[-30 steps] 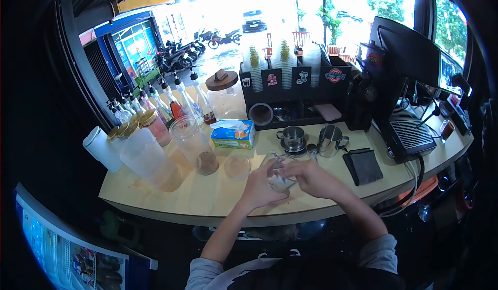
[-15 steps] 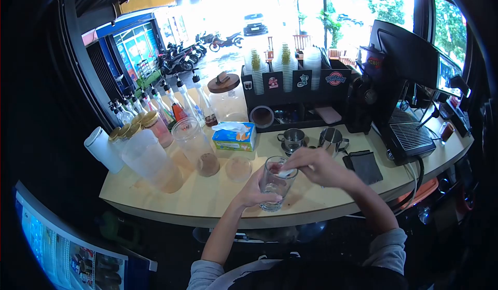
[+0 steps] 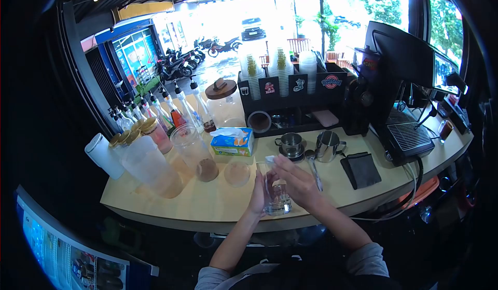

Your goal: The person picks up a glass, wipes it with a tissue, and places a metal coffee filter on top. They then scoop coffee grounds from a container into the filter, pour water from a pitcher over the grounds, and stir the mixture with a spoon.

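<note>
Near the counter's front edge stands a clear glass mug (image 3: 278,206), upright. My left hand (image 3: 257,195) is closed round its left side. Over the mug's right side and rim lies my right hand (image 3: 300,183), its fingers pinching a white tissue (image 3: 270,159) that shows at the top. Part of the mug is hidden behind the right hand. Just beyond the hands are a metal cup on a saucer (image 3: 291,146), a long-handled spoon (image 3: 314,169) and a steel pitcher (image 3: 327,147). A tissue box (image 3: 232,143) sits behind to the left.
Left on the counter (image 3: 218,202) are a tall clear container (image 3: 189,147), a frosted pitcher (image 3: 150,165), a round lid (image 3: 237,173) and several pump bottles (image 3: 179,103). A black cup organizer (image 3: 290,90) stands behind. To the right are a folded dark cloth (image 3: 361,169) and an espresso machine (image 3: 407,129).
My right hand has moved left and down, from above the mug to its right side and rim. The tissue has shifted left and up. The spoon has come into clearer view.
</note>
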